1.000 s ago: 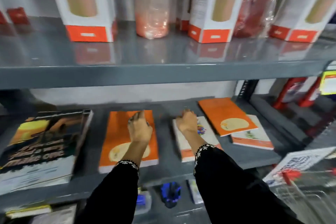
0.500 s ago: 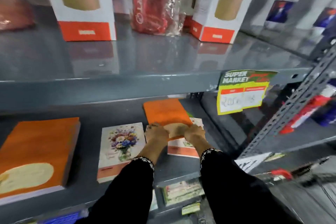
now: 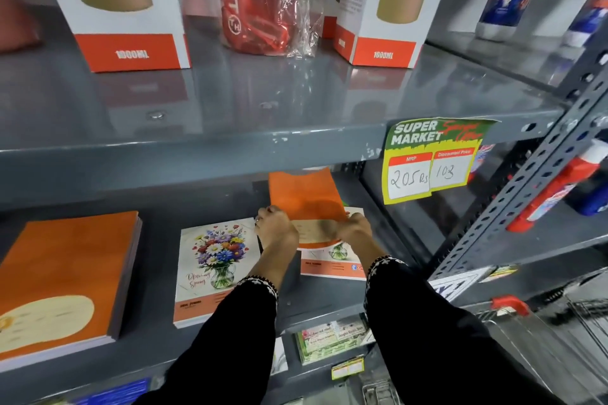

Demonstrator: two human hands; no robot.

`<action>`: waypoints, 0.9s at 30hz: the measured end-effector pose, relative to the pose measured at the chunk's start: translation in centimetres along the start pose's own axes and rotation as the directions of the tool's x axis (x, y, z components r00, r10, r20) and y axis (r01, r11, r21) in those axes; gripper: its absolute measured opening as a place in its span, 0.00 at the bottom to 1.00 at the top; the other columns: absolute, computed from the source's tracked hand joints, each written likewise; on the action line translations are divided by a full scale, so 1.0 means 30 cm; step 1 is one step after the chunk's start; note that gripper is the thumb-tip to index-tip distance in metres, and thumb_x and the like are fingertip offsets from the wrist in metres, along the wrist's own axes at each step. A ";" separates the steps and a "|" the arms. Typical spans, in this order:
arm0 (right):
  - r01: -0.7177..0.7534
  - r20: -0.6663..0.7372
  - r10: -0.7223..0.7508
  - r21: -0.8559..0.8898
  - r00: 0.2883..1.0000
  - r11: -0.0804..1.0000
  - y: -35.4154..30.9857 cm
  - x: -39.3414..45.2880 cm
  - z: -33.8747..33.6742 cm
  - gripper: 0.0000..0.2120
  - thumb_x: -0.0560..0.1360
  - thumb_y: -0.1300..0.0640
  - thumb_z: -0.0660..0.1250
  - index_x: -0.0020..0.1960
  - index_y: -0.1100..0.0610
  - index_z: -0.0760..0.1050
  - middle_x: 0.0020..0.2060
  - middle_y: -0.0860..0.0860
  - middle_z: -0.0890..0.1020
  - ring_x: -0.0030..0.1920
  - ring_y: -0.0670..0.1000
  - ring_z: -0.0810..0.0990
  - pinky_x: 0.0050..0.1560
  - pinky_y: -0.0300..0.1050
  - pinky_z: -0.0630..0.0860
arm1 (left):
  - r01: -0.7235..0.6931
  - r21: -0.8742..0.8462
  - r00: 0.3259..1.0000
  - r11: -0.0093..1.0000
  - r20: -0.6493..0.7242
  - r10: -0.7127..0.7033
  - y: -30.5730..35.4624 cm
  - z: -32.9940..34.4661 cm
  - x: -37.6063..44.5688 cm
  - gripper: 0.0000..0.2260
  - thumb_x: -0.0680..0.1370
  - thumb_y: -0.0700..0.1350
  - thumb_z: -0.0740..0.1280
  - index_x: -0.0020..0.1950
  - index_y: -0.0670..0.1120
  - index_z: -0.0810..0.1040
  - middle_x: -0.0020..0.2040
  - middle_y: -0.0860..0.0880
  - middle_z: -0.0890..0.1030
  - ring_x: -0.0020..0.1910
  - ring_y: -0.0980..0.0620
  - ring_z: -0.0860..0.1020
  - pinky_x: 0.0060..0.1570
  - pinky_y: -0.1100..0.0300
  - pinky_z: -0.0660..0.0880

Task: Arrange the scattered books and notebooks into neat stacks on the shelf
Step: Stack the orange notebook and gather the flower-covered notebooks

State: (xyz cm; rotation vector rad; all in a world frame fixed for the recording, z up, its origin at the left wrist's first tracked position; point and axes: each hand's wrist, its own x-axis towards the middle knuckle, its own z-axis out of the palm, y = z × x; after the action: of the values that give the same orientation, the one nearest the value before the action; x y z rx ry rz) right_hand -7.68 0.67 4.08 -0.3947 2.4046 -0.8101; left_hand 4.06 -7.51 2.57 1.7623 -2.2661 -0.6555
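On the grey middle shelf (image 3: 329, 306) lie several notebooks. My left hand (image 3: 276, 227) and my right hand (image 3: 353, 228) both grip the near end of an orange notebook (image 3: 304, 197) at the back right. It rests partly on a flower-cover notebook (image 3: 332, 265) beneath it. Left of my hands lies another flower-cover notebook (image 3: 215, 268), flat and apart. A thick orange notebook stack (image 3: 65, 276) sits at the far left of the shelf.
The upper shelf (image 3: 296, 138) holds boxed 1000 ml bottles (image 3: 131, 6) and a red wrapped bottle (image 3: 260, 0). A price tag (image 3: 431, 161) hangs from its edge. A perforated upright (image 3: 513, 204) stands at the right. A shopping cart (image 3: 539, 332) sits at the lower right.
My view swung right along the shelf. Both hands left the middle notebooks and took hold of the orange notebook at the back right, where they stay gripping it.
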 end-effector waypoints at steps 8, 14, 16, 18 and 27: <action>0.156 -0.046 -0.151 0.135 0.987 0.978 -0.071 -0.206 0.166 0.24 0.63 0.50 0.79 0.50 0.60 0.73 0.55 0.57 0.81 0.47 0.51 0.76 0.44 0.40 0.69 | -0.138 -0.118 0.982 0.983 -0.147 0.120 -0.247 -0.192 -0.045 0.21 0.72 0.39 0.71 0.63 0.38 0.72 0.61 0.38 0.73 0.59 0.39 0.74 0.62 0.51 0.71; 0.296 -0.021 -0.297 0.166 0.955 0.941 -0.202 -0.464 0.438 0.13 0.65 0.57 0.76 0.47 0.61 0.80 0.46 0.54 0.84 0.51 0.53 0.83 0.46 0.42 0.78 | -0.172 -0.115 0.952 0.978 -0.274 0.135 -0.616 -0.423 -0.095 0.22 0.72 0.42 0.71 0.64 0.41 0.72 0.62 0.39 0.74 0.62 0.40 0.72 0.65 0.51 0.69; 0.327 -0.026 -0.328 0.177 0.944 0.928 -0.237 -0.560 0.546 0.11 0.66 0.60 0.73 0.47 0.62 0.80 0.47 0.57 0.85 0.50 0.55 0.84 0.45 0.44 0.79 | -0.145 -0.104 0.951 0.984 -0.289 0.110 -0.747 -0.494 -0.114 0.23 0.71 0.43 0.72 0.65 0.42 0.72 0.63 0.39 0.73 0.62 0.40 0.73 0.64 0.51 0.70; 0.343 -0.013 -0.346 0.178 0.938 0.922 -0.266 -0.661 0.651 0.11 0.66 0.62 0.71 0.48 0.63 0.79 0.50 0.60 0.84 0.51 0.58 0.83 0.48 0.48 0.80 | -0.097 -0.098 0.954 0.990 -0.291 0.065 -0.878 -0.562 -0.138 0.24 0.71 0.44 0.74 0.64 0.41 0.72 0.62 0.39 0.74 0.60 0.39 0.74 0.61 0.49 0.72; 0.369 0.120 -0.381 0.108 0.917 0.923 -0.326 -0.897 0.936 0.14 0.64 0.61 0.75 0.37 0.56 0.68 0.40 0.51 0.77 0.53 0.58 0.81 0.41 0.43 0.73 | 0.078 -0.071 0.974 0.994 -0.209 -0.091 -1.263 -0.686 -0.220 0.23 0.73 0.45 0.71 0.66 0.40 0.70 0.62 0.36 0.72 0.61 0.36 0.72 0.63 0.46 0.70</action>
State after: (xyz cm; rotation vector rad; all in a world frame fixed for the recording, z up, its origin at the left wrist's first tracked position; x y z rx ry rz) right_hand 31.45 -8.09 3.05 -0.8698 2.1851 -1.0075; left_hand 47.31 -13.06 4.18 1.8133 -2.0188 -0.5197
